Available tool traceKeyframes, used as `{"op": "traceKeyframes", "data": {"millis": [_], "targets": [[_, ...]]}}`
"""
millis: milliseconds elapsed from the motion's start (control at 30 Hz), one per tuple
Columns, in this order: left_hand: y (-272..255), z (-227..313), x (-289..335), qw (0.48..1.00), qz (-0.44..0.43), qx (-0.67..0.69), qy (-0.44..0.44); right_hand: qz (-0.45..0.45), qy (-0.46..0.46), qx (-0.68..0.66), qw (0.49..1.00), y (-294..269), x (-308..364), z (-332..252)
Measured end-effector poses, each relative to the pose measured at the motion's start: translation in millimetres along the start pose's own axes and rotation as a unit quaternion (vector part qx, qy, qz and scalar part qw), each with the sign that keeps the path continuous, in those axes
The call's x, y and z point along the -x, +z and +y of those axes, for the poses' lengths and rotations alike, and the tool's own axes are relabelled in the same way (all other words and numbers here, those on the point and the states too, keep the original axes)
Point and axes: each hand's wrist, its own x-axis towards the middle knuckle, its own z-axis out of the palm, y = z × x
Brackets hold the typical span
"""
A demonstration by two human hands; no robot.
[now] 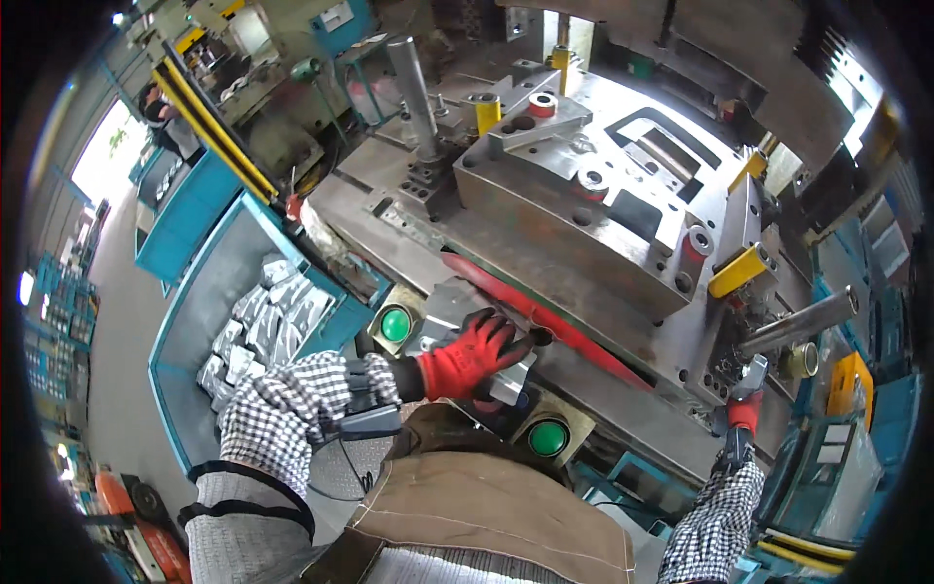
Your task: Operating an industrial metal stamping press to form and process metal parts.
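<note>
My left hand (475,356), in a red glove with black fingers, grips a grey bent sheet-metal part (455,304) in front of my body. The part lies at the press's front edge, between two green push buttons, a left one (395,324) and a right one (548,437). Far to the right, my right hand (744,414), also in a red glove, is closed at the die's corner beside a shiny metal piece (753,372). Its fingers are small and partly hidden, so what they hold cannot be made out.
A large steel die (555,234) with yellow and red-ringed posts fills the press bed ahead. A red bar (545,316) runs along its front. On the left, a blue bin (167,375) holds many grey metal parts. A yellow-black guard post (216,131) rises behind it.
</note>
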Motion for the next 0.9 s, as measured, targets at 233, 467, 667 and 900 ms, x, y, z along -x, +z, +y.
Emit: {"op": "traceKeyframes", "data": {"millis": [233, 467, 667, 900], "targets": [[104.8, -25.2, -2.2, 0.993, 0.040, -0.106, -0.023, 0.023, 0.013, 0.019, 0.999, -35.7, 5.5, 14.0], [81.7, -31.3, 6.9, 0.998, 0.025, -0.047, -0.030, 0.070, 0.081, -0.391, 0.914, -119.7, 88.4, 62.7], [81.9, -33.2, 2.0, 0.994, 0.043, -0.072, -0.068, 0.279, -0.138, -0.335, 0.889, -194.7, 193.5, -34.7], [139.2, -30.9, 9.1, 0.977, 0.184, -0.099, -0.040, 0.229, -0.347, -0.267, 0.869, -198.7, 214.8, -259.2]]}}
